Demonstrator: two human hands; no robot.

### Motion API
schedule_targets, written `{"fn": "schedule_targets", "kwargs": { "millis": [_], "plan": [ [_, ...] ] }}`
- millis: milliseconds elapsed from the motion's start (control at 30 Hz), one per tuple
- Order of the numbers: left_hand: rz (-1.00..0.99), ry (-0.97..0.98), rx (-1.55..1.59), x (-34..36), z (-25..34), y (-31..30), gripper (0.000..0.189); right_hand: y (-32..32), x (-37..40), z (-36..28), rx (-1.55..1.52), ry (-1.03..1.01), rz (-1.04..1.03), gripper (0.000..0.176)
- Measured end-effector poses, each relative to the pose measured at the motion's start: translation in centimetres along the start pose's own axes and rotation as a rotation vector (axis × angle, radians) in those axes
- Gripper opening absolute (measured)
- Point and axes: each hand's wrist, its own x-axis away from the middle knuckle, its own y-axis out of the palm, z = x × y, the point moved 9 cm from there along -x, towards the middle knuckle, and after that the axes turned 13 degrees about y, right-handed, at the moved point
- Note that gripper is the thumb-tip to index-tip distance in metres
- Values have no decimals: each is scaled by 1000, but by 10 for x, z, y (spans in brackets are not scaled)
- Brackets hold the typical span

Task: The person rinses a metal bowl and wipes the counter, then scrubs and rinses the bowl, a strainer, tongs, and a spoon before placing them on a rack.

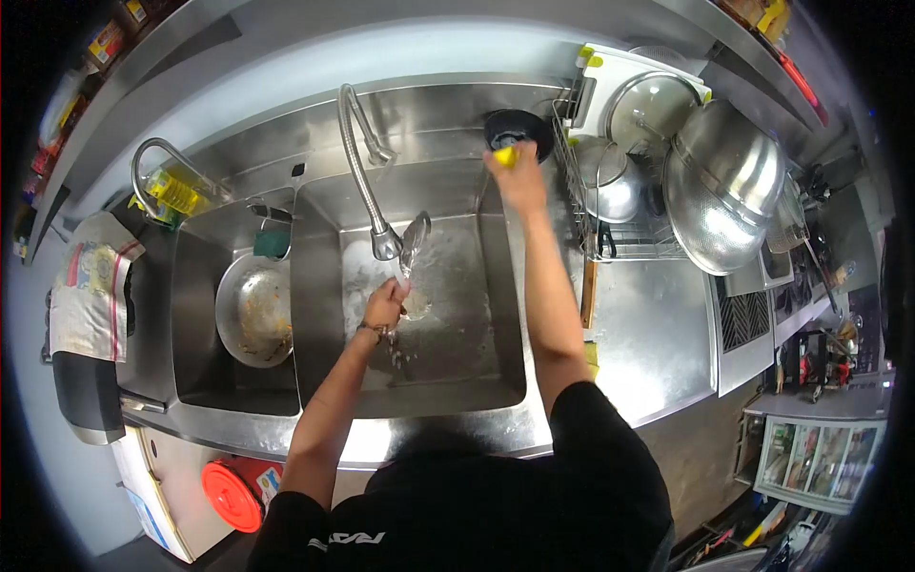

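Note:
My left hand (385, 305) is closed around the handle of a metal spoon (415, 238), its bowl end pointing up and away from me. The spoon is right by the head of the flexible faucet (386, 244), and water splashes below my hand into the large sink basin (448, 353). Stretched out over the right rim of the basin, my right hand (520, 181) grips a yellow sponge (506, 157). Just beyond it, a round black dish (524, 130) sits on the counter at the back, partly overlapped by the hand.
A dirty pan (250, 315) rests in the smaller left basin, with a green scrubber (273, 242) above it. Yellow soap bottles (177, 195) stand at the back left. To the right, a dish rack (639, 243) holds metal bowls (729, 176), lids and a cutting board.

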Motion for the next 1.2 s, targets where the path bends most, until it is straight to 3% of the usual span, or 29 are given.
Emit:
{"fn": "schedule_targets", "kwargs": {
  "millis": [100,167,200,267,400,433,467,533,567,600,667,800,867,933,967,1000,1033,1067,1100,1133,1200],
  "plan": [
    [25,-112,57,24,-32,12,29,10,-66,-7,240,-79,29,59],
    [-66,-366,173,49,-87,31,31,51,-111,31,606,31,-120,57],
    [-64,-365,177,57,-81,30,31,64,-134,48,609,27,-120,57],
    [35,-655,240,90,-80,18,30,105,-152,71,966,-143,-291,52],
    [277,-657,399,115,-96,1,43,129,-171,87,933,-147,-450,45],
    [310,-665,470,117,-97,-1,45,133,-170,86,1005,-323,-482,38],
    [343,-669,540,119,-98,-5,46,123,-161,70,1000,-329,-480,38],
    [256,-571,612,113,-106,-10,49,71,-132,55,-102,443,-604,34],
    [161,-475,681,105,-101,-8,51,70,-121,43,-512,460,-711,30],
    [165,-469,680,101,-96,-10,51,63,-113,41,-514,453,-712,30],
    [259,-415,772,91,-81,-17,50,66,-67,8,-852,351,-1131,31],
    [264,-453,544,72,-19,-22,50,82,52,29,-967,365,-1022,34],
    [378,-335,308,57,-44,-13,51,118,135,59,-984,530,-960,38],
    [217,-223,-23,41,-37,5,45,144,206,61,-513,222,-860,37],
    [215,-228,-24,45,-37,18,45,166,219,76,-418,220,-667,35],
    [218,-132,-218,48,-28,23,42,175,227,89,-322,216,-476,32],
    [219,-36,-412,52,-16,26,40,175,230,88,-323,221,-483,32],
    [215,-42,-417,55,-7,24,40,177,231,88,-73,221,-493,30],
    [227,-120,-363,56,0,17,40,180,230,93,176,216,-495,30],
    [241,-199,-308,59,4,12,40,185,227,99,176,217,-497,30],
    [258,-172,-314,63,-6,10,43,206,233,86,619,-331,-451,36]
  ]
}}
